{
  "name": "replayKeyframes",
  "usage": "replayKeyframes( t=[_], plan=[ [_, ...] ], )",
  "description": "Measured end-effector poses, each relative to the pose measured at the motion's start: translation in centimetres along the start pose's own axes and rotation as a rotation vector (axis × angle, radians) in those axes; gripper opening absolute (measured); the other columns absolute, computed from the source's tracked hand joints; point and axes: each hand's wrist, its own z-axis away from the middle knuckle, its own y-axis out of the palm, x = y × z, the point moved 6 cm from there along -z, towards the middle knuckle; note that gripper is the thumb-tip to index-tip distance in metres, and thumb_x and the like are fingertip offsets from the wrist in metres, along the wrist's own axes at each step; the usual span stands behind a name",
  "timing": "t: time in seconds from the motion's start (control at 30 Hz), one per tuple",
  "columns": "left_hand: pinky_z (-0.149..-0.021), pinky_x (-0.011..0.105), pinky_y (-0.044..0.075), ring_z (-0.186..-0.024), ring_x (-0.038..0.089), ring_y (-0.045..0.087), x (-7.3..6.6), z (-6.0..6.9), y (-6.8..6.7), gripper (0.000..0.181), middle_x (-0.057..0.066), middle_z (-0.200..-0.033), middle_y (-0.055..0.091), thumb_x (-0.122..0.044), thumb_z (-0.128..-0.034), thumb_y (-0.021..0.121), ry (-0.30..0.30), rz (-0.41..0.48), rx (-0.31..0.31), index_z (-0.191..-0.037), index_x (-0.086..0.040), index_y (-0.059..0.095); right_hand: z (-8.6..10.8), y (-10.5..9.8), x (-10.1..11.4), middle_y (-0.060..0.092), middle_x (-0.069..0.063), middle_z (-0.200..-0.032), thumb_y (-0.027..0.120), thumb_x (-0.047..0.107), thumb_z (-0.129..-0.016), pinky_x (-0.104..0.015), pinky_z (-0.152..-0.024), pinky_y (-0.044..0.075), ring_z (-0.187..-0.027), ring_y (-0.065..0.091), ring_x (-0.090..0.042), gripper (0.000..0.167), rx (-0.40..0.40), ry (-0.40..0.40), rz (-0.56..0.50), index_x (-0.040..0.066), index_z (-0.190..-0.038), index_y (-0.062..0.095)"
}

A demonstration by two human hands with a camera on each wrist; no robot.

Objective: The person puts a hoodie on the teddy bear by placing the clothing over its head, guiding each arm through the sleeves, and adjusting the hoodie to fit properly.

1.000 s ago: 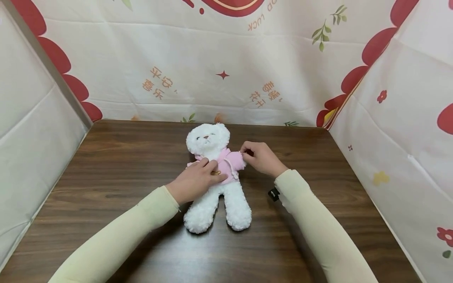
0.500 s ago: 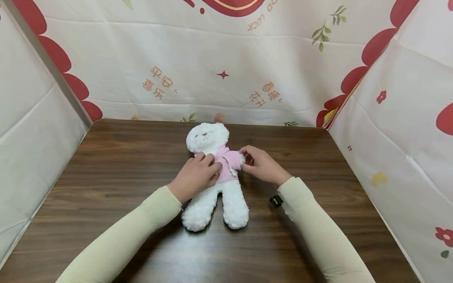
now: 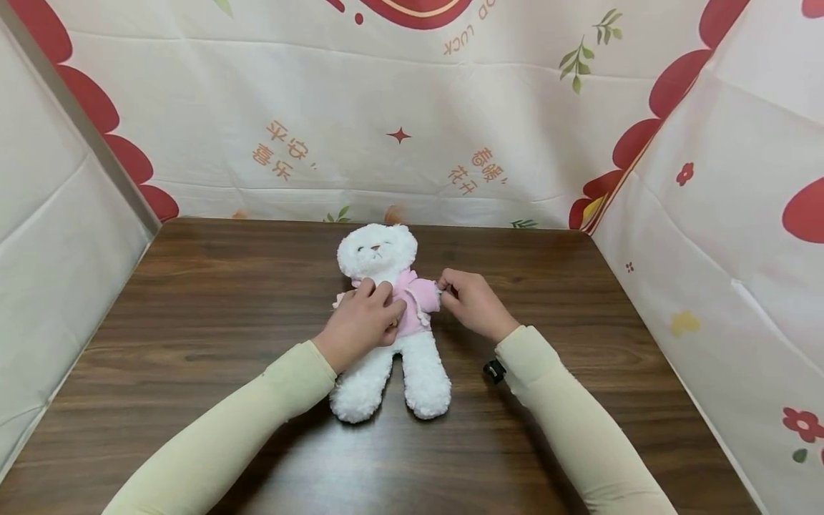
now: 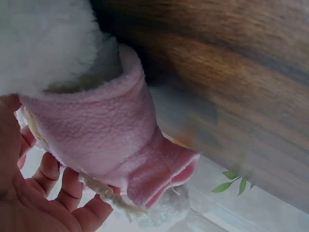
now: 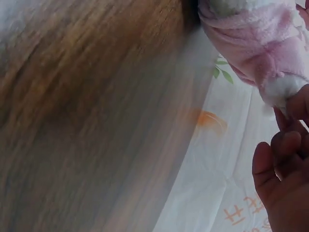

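On its back lies a white plush teddy bear (image 3: 426,379) in a pink hoodie (image 3: 421,295) with a white drawstring. My left hand (image 3: 362,316) lies over the bear's chest, gripping the front of the hoodie with bent fingers. Those fingers (image 4: 70,191) show beside the braided drawstring (image 4: 104,192) in the left wrist view. At the other side, my right hand (image 3: 475,302) pinches the tip of the bear's paw, just past the sleeve cuff. White paw fur (image 5: 281,91) sticks out between cuff and thumb in the right wrist view. The left hand covers part of the hoodie.
A dark wood-grain table (image 3: 212,307) carries the bear. Printed white cloth (image 3: 386,86) hangs behind the table's far edge and along both sides. A small black device (image 3: 494,370) sits at my right wrist.
My right fingers loosened round the paw half a second ago and now pinch it again. The left fingers have bent more on the chest. The bear has shifted slightly.
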Motion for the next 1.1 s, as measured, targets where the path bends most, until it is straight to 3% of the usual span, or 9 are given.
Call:
replayKeyframes(
  t=[0.1,0.27,0.43,0.6,0.73,0.83,0.93,1.03,1.1],
  plan=[
    [-0.048,0.036,0.043,-0.08,0.029,0.044,0.1,0.0,0.1,0.018,0.008,-0.092,0.048,-0.02,-0.0806,0.068,-0.006,0.013,0.011,-0.093,-0.014,0.056,0.1,0.0,-0.1,0.056,0.003,-0.078,0.06,0.002,-0.091,-0.03,-0.059,0.044,-0.067,0.05,-0.012,0.014,0.005,0.015,-0.017,0.016,-0.094,0.062],
    [-0.048,0.036,0.043,-0.081,0.029,0.044,0.3,0.2,0.1,0.019,0.009,-0.094,0.048,-0.022,-0.0829,0.069,-0.018,0.023,0.041,-0.096,-0.014,0.057,0.3,0.2,0.1,0.056,0.0,-0.092,0.069,0.008,-0.088,-0.033,-0.07,0.047,-0.081,0.054,-0.016,0.023,0.092,0.034,-0.041,0.012,-0.108,0.058],
    [-0.048,0.036,0.043,-0.081,0.029,0.045,0.5,0.1,0.3,0.023,0.009,-0.095,0.048,-0.023,-0.0815,0.07,-0.024,0.014,0.066,-0.099,-0.014,0.057,0.2,0.6,0.6,0.056,0.0,-0.094,0.074,0.019,-0.09,-0.033,-0.07,0.047,-0.081,0.055,-0.017,0.032,0.161,0.015,-0.009,0.011,-0.114,0.054],
    [-0.05,0.035,0.044,-0.082,0.028,0.046,0.6,0.1,0.6,0.034,0.009,-0.096,0.049,-0.026,-0.0844,0.068,-0.032,-0.005,0.076,-0.117,-0.018,0.061,0.0,0.4,0.6,0.059,0.003,-0.092,0.071,0.013,-0.092,-0.033,-0.071,0.048,-0.081,0.055,-0.014,0.026,0.173,0.002,-0.029,0.015,-0.113,0.056],
    [-0.05,0.036,0.045,-0.082,0.028,0.047,0.5,0.0,0.5,0.039,0.009,-0.097,0.05,-0.027,-0.0848,0.068,-0.028,-0.014,0.064,-0.123,-0.023,0.063,-0.1,0.0,0.6,0.057,0.004,-0.082,0.066,0.003,-0.092,-0.031,-0.065,0.046,-0.074,0.053,-0.012,0.015,0.114,-0.04,-0.021,0.015,-0.097,0.059],
    [-0.049,0.035,0.044,-0.08,0.028,0.047,0.3,-0.3,0.4,0.032,0.009,-0.095,0.05,-0.026,-0.084,0.068,-0.016,-0.017,0.069,-0.115,-0.02,0.063,-0.3,-0.4,0.8,0.05,0.005,-0.07,0.063,0.0,-0.089,-0.029,-0.057,0.042,-0.063,0.047,-0.01,0.018,0.016,-0.07,0.051,0.016,-0.082,0.058],
    [-0.047,0.033,0.043,-0.079,0.027,0.045,0.1,-0.6,0.3,0.024,0.008,-0.094,0.049,-0.026,-0.0835,0.069,0.003,-0.014,0.1,-0.105,-0.017,0.062,-0.9,-1.4,0.7,0.047,0.005,-0.065,0.061,-0.002,-0.086,-0.029,-0.053,0.039,-0.058,0.043,-0.011,0.02,-0.093,-0.07,0.135,0.015,-0.077,0.058],
    [-0.047,0.033,0.044,-0.079,0.027,0.044,0.1,-0.8,0.3,0.022,0.008,-0.094,0.048,-0.027,-0.0833,0.071,0.012,-0.015,0.152,-0.1,-0.016,0.061,-1.7,-1.9,0.0,0.051,0.002,-0.067,0.059,-0.002,-0.089,-0.03,-0.055,0.04,-0.06,0.044,-0.013,0.017,-0.113,-0.047,0.168,0.013,-0.08,0.06],
    [-0.047,0.033,0.044,-0.08,0.027,0.044,0.2,-0.8,0.3,0.023,0.008,-0.094,0.048,-0.027,-0.0824,0.072,0.01,-0.011,0.174,-0.1,-0.017,0.062,-2.0,-1.9,-0.7,0.056,0.0,-0.073,0.056,0.0,-0.093,-0.03,-0.058,0.041,-0.063,0.046,-0.014,0.016,-0.078,-0.01,0.144,0.012,-0.085,0.062]
  ],
)
